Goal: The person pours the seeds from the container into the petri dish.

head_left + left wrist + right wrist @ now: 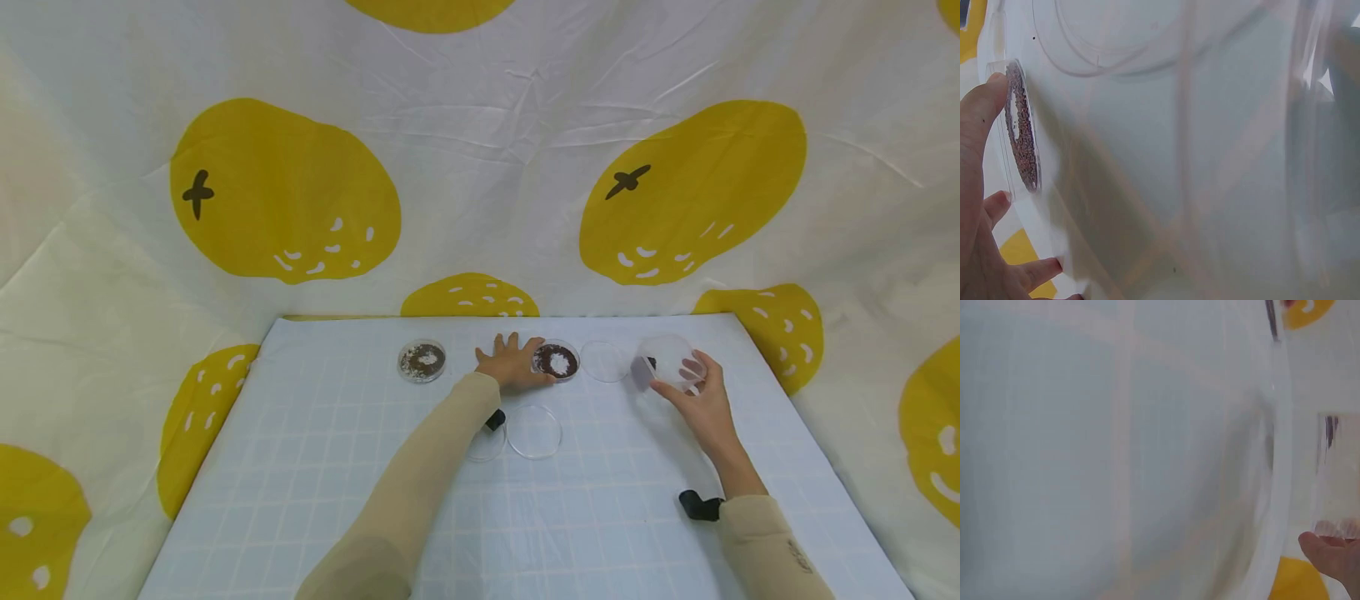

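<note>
My left hand (510, 365) rests at the back of the table with fingers spread. It holds a clear petri dish (557, 360) of reddish-brown granules by its left side, thumb and index finger on opposite parts of the rim (1004, 134). A white patch lies in the middle of the granules. Farther right, my right hand (705, 404) grips a clear plastic cup (667, 358), tilted above the table, between thumb and fingers. Dark residue shows inside the cup (1341, 469). A second petri dish (422, 361) with brown granules and white material stands to the left.
A clear round lid (604, 362) lies between the filled dish and the cup. Two more clear round pieces lie nearer the front, one (534, 432) in full view, the other (486, 443) partly behind the left sleeve. A pale checked cloth (600, 517) covers the table; a fruit-print curtain (480, 167) hangs behind.
</note>
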Demonstrator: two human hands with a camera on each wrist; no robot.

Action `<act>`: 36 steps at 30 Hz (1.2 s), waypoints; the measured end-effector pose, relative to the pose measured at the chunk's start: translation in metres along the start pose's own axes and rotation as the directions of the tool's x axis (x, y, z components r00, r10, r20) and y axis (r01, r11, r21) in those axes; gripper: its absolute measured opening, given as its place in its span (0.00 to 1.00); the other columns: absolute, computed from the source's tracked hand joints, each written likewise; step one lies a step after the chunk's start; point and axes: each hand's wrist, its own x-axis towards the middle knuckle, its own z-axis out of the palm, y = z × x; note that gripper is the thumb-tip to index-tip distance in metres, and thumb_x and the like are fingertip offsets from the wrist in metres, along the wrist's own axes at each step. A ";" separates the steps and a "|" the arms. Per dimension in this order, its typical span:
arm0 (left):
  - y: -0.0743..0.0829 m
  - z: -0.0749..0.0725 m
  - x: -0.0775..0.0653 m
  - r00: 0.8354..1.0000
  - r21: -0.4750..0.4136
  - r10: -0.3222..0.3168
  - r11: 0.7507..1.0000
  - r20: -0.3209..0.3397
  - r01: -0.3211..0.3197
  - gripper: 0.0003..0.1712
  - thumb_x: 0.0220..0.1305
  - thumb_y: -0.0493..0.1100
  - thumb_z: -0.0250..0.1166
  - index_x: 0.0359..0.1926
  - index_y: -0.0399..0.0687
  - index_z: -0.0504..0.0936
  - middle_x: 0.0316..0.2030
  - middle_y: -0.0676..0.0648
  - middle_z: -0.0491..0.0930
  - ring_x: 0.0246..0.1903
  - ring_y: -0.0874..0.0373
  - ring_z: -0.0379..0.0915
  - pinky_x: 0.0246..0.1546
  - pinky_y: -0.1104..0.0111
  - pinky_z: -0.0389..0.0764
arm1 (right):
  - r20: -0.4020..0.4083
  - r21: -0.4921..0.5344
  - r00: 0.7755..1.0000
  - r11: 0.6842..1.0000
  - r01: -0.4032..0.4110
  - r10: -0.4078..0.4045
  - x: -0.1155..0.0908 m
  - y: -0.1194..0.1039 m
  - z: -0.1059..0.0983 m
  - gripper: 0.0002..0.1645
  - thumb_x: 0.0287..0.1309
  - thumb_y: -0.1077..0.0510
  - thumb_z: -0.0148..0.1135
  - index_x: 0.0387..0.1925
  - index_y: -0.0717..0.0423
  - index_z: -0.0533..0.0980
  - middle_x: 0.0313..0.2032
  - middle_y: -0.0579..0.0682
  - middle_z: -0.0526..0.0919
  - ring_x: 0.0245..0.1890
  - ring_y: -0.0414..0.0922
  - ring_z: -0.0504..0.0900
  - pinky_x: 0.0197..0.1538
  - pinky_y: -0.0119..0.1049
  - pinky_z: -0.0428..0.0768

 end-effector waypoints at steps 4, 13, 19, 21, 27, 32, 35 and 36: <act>-0.001 0.000 0.001 1.000 -0.001 0.002 1.000 0.004 -0.002 0.51 0.58 0.79 0.57 0.78 0.79 0.48 0.78 0.42 0.42 0.76 0.36 0.33 0.62 0.28 0.43 | -0.013 -0.017 1.000 1.000 -0.024 0.024 0.000 0.008 -0.010 0.64 0.59 0.45 0.72 0.78 0.57 0.37 0.73 0.66 0.54 0.70 0.65 0.56 0.69 0.62 0.57; 0.000 -0.001 0.000 1.000 -0.021 0.000 1.000 0.001 0.000 0.51 0.58 0.78 0.58 0.78 0.79 0.49 0.78 0.42 0.43 0.76 0.36 0.32 0.63 0.28 0.42 | 0.009 -0.051 0.992 0.991 -0.126 0.127 0.005 0.029 -0.029 0.68 0.58 0.39 0.70 0.78 0.55 0.33 0.75 0.66 0.50 0.71 0.67 0.50 0.68 0.64 0.56; -0.001 0.001 0.002 1.000 -0.017 -0.001 1.000 -0.008 0.001 0.51 0.57 0.79 0.58 0.78 0.79 0.50 0.78 0.42 0.44 0.76 0.37 0.34 0.62 0.28 0.43 | 0.022 -0.043 0.991 0.991 -0.129 0.130 0.005 0.035 -0.035 0.68 0.59 0.40 0.70 0.78 0.57 0.33 0.75 0.67 0.49 0.72 0.67 0.49 0.67 0.66 0.55; -0.001 0.002 0.002 1.000 -0.017 0.000 1.000 -0.009 0.000 0.51 0.57 0.79 0.59 0.77 0.79 0.50 0.78 0.42 0.44 0.75 0.36 0.34 0.62 0.27 0.43 | 0.027 -0.034 0.991 0.991 -0.132 0.132 0.005 0.036 -0.035 0.68 0.59 0.41 0.71 0.78 0.57 0.33 0.75 0.68 0.48 0.72 0.68 0.48 0.68 0.65 0.55; -0.002 0.004 0.005 1.000 -0.014 0.000 1.000 -0.014 0.000 0.51 0.56 0.79 0.59 0.77 0.79 0.50 0.78 0.43 0.45 0.75 0.36 0.34 0.62 0.27 0.44 | 0.056 -0.032 0.986 0.987 -0.155 0.157 0.006 0.040 -0.038 0.69 0.60 0.42 0.70 0.78 0.57 0.30 0.75 0.69 0.45 0.73 0.70 0.42 0.68 0.67 0.51; -0.002 0.004 0.005 1.000 -0.014 0.001 1.000 -0.015 -0.002 0.51 0.56 0.79 0.59 0.77 0.79 0.50 0.78 0.42 0.44 0.75 0.36 0.34 0.62 0.27 0.43 | 0.064 -0.043 0.982 0.984 -0.175 0.178 0.008 0.044 -0.039 0.70 0.59 0.41 0.70 0.77 0.56 0.29 0.75 0.69 0.44 0.73 0.70 0.40 0.68 0.67 0.51; -0.001 0.004 0.004 1.000 -0.013 0.001 1.000 -0.015 -0.001 0.51 0.56 0.79 0.59 0.77 0.79 0.50 0.78 0.43 0.44 0.75 0.36 0.34 0.62 0.27 0.43 | 0.074 -0.038 0.981 0.984 -0.177 0.179 0.008 0.045 -0.040 0.70 0.59 0.41 0.71 0.77 0.55 0.28 0.75 0.70 0.44 0.73 0.70 0.40 0.68 0.67 0.51; -0.001 0.004 0.003 1.000 -0.010 0.000 1.000 -0.015 0.000 0.51 0.57 0.79 0.58 0.77 0.79 0.50 0.78 0.43 0.44 0.75 0.36 0.34 0.62 0.27 0.44 | 0.079 -0.035 0.981 0.984 -0.173 0.175 0.007 0.045 -0.040 0.70 0.59 0.42 0.71 0.77 0.55 0.28 0.75 0.70 0.43 0.73 0.70 0.40 0.68 0.67 0.51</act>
